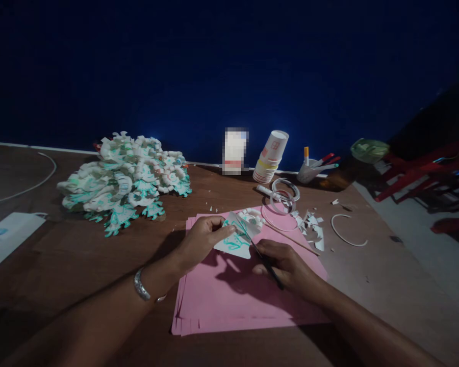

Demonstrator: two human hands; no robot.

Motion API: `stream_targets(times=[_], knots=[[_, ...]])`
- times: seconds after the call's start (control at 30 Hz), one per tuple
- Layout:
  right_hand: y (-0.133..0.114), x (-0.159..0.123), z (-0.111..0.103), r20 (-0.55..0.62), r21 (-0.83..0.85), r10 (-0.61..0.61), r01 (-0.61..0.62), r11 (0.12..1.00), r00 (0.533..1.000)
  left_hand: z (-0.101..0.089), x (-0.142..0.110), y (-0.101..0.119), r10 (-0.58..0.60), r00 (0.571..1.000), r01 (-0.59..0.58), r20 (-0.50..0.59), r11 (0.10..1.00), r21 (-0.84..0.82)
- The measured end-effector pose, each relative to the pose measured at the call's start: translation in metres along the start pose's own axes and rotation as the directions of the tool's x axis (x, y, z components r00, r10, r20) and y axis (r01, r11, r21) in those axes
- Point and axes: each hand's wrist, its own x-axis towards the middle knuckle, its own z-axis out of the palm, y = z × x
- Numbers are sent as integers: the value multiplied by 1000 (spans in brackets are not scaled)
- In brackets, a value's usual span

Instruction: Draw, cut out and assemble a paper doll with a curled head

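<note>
A white piece of paper (233,247) with a green marker drawing on it is pinched between the thumb and fingers of my left hand (208,237). My right hand (281,262) is closed around a slim black tool with a thin blade (268,266). Its narrow tip lies against the upper part of the paper; whether it is a knife or scissors I cannot tell. Both hands are above a stack of pink paper sheets (245,306). Just behind the drawing sits a white ring-shaped paper piece (251,216), partly hidden.
A heap of white-and-green paper cutouts (130,178) stands at left. Behind are stacked paper cups (271,158), a cup of markers (309,171) and tape rolls (286,189). Paper scraps (313,229) and a curved white strip (348,242) lie right, a face mask (11,237) far left.
</note>
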Motion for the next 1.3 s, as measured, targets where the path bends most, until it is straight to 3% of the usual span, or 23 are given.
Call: stream_targets(times=[0.53, 1.0, 1.3], knots=[[3, -2, 1, -55, 69, 15, -11, 998, 998, 10, -1, -2, -77, 993, 99, 88, 957, -272], [-2, -1, -3, -27, 37, -1, 2, 999, 1000, 12, -6, 3, -146, 988, 153, 47, 958, -244], [-3, -1, -7, 12, 15, 12, -12, 1000, 1000, 9, -5, 4, -79, 994, 90, 68, 982, -167]])
